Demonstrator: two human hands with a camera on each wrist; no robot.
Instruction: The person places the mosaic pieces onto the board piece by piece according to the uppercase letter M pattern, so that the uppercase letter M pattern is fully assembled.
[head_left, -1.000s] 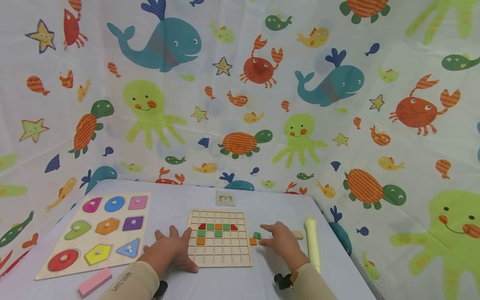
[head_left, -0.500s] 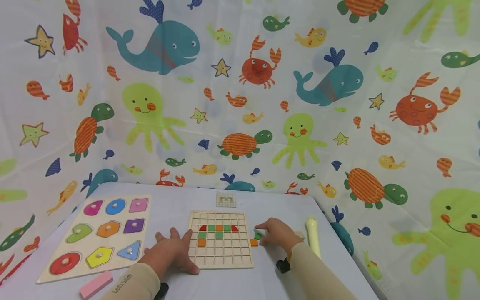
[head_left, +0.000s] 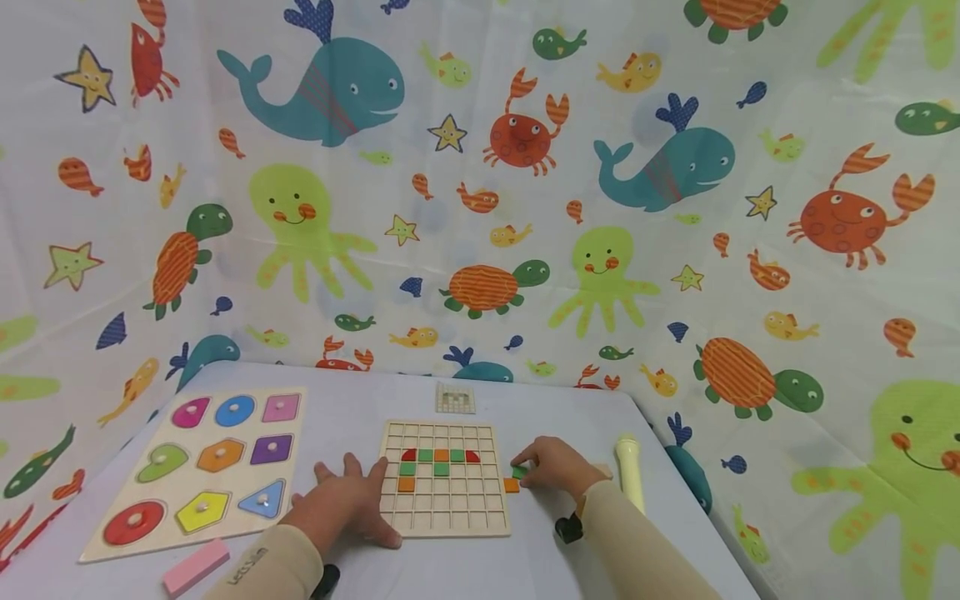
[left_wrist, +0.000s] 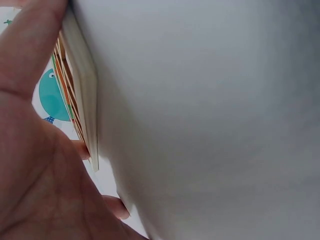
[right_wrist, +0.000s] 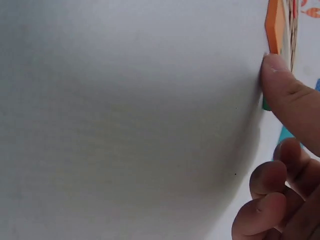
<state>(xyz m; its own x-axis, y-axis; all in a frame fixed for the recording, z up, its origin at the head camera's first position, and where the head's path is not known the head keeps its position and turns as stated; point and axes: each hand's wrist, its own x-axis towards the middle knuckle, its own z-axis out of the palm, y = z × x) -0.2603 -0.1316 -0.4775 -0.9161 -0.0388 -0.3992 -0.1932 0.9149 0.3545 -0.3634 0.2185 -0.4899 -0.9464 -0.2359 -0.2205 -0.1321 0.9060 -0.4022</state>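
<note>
Where table point(head_left: 525, 408) lies pale (grey), sea-creature curtain point(head_left: 480, 192) behind

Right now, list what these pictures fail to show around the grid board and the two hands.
- Green tile: head view, mostly covered by the right hand; the grip cannot be judged.
- Grid board: left wrist view shows only its edge; the left hand and the table fill the picture.
- Pattern card: head view, too small to read.
- Wooden piece behind the right hand: mostly hidden.
</note>
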